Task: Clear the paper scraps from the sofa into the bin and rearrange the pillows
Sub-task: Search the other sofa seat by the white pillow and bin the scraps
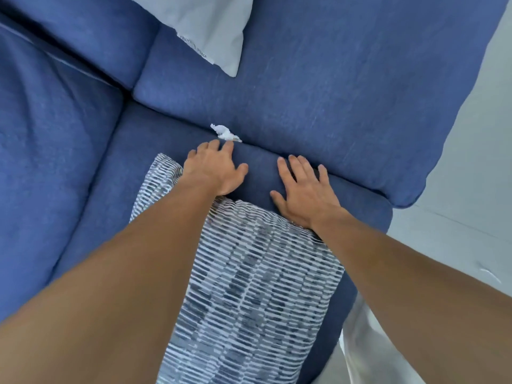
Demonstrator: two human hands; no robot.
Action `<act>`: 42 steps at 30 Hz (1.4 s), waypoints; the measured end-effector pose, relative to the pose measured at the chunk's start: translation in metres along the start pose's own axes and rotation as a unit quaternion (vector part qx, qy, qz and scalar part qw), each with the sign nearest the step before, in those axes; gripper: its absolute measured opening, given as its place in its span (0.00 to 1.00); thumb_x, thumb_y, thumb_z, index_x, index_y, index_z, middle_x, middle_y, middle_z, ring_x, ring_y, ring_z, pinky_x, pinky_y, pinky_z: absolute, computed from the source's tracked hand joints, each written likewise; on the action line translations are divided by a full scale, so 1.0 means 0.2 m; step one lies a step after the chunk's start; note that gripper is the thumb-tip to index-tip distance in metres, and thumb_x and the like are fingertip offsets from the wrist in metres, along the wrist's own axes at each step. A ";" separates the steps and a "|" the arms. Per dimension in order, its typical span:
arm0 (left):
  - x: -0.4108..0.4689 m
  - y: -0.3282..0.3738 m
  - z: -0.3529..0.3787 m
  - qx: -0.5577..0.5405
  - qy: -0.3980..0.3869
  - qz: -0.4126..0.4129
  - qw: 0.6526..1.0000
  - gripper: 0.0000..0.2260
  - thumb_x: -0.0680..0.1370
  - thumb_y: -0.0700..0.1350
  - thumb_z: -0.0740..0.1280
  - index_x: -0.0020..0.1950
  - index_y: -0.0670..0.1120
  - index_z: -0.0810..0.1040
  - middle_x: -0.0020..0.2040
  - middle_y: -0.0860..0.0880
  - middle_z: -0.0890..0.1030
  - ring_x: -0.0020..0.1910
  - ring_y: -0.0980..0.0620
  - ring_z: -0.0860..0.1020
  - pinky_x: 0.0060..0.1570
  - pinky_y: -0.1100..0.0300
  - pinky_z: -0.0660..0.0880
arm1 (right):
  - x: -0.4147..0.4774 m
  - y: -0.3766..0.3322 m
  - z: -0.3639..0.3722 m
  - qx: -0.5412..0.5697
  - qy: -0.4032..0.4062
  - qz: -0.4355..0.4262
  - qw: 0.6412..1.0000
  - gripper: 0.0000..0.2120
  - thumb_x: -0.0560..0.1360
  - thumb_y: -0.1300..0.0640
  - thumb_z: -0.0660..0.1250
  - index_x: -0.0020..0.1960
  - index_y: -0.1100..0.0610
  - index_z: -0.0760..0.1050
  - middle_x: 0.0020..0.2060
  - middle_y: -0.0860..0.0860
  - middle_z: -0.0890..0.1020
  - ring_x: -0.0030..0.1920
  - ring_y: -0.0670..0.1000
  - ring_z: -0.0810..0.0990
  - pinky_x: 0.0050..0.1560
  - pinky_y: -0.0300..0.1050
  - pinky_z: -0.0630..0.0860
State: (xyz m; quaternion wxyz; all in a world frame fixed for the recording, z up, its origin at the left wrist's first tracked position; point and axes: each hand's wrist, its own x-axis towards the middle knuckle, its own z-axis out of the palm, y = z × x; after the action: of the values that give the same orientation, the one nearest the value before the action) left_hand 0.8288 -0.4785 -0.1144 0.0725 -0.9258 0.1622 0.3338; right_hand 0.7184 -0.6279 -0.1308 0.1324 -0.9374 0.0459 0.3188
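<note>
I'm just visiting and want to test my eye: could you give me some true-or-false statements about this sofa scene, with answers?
1. The crumpled white paper scrap lies on the blue fabric sofa. True.
2. The right hand pinches the scrap. False: it rests flat on the sofa, holding nothing.
3. The left hand reaches toward the scrap, fingers straight. True.
4. The blue-and-white patterned pillow leans upright against the backrest. False: it lies on the seat under the left forearm.
</note>
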 end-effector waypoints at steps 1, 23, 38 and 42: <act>0.03 0.00 0.02 0.006 0.014 0.004 1.000 0.29 0.79 0.60 0.57 0.76 0.47 0.61 0.72 0.43 0.66 0.71 0.41 0.63 0.68 0.46 0.62 | 0.01 0.02 0.02 0.010 0.010 0.011 1.000 0.35 0.80 0.39 0.49 0.79 0.57 0.42 0.78 0.54 0.50 0.77 0.54 0.48 0.75 0.59 0.46; 0.26 -0.09 0.01 0.041 -0.019 0.125 0.991 0.35 0.73 0.70 0.59 0.69 0.47 0.67 0.67 0.46 0.67 0.62 0.40 0.73 0.62 0.47 0.68 | 0.20 0.06 -0.13 0.130 -0.148 0.082 0.977 0.43 0.67 0.36 0.73 0.72 0.57 0.61 0.68 0.55 0.66 0.68 0.57 0.68 0.69 0.52 0.65; 0.47 -0.08 -0.07 0.152 -0.218 0.110 0.958 0.45 0.68 0.78 0.53 0.79 0.54 0.54 0.78 0.51 0.58 0.76 0.48 0.57 0.74 0.49 0.54 | 0.37 0.09 -0.19 0.106 -0.286 0.066 0.950 0.47 0.64 0.34 0.74 0.74 0.54 0.60 0.68 0.50 0.68 0.68 0.55 0.68 0.67 0.56 0.68; 0.58 -0.04 -0.08 0.180 -0.223 0.101 0.953 0.49 0.59 0.82 0.56 0.75 0.58 0.63 0.76 0.53 0.65 0.74 0.48 0.63 0.72 0.49 0.59 | 0.43 0.10 -0.19 0.082 -0.316 0.052 0.944 0.47 0.62 0.34 0.75 0.72 0.53 0.62 0.67 0.49 0.70 0.65 0.55 0.71 0.65 0.56 0.71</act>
State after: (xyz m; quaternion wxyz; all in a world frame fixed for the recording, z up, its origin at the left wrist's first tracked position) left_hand 0.9251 -0.5035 -0.1760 0.2384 -0.7782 0.2919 0.5024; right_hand 0.8058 -0.6584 -0.1586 0.2002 -0.7709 0.0763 0.5998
